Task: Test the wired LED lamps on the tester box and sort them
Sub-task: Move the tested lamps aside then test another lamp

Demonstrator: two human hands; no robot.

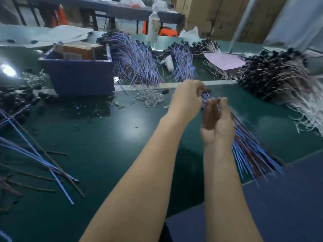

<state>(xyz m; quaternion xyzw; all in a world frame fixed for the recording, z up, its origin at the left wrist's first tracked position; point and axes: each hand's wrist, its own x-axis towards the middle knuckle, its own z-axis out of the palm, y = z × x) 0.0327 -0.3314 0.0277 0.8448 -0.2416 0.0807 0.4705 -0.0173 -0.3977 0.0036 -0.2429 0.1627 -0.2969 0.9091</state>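
A dark green table (104, 145) fills most of the view. At 2 o'clock lies the largest heap, black-headed lamps with pale wires (279, 79), their tails spilling toward 3 o'clock. At 11 o'clock stands a blue bin (82, 75) with a brown box (78, 50) inside it. Just beside the bin, at 12 o'clock, lies a heap of blue-wired lamps (134, 63), and a smaller heap (183, 65) of the same kind sits near it at 1 o'clock.

The bundle of blue-wired lamps (253, 151) is held above the table just right of centre, slanting from its dark heads near the middle down toward 4 o'clock, where the wire ends fan out. The left hand (187, 100) has its fingers curled and pinches the head end of this bundle. The right hand (216, 126) stands upright against the bundle with fingers pointing up; motion blur hides whether it grips, so I cannot tell.

Loose blue and brown wires (35, 154) lie scattered at 8 o'clock. A pink sheet (225, 61) rests at 1 o'clock, partly on the pale-wired lamps. Small clear caps (150, 98) lie near centre, in front of the bin
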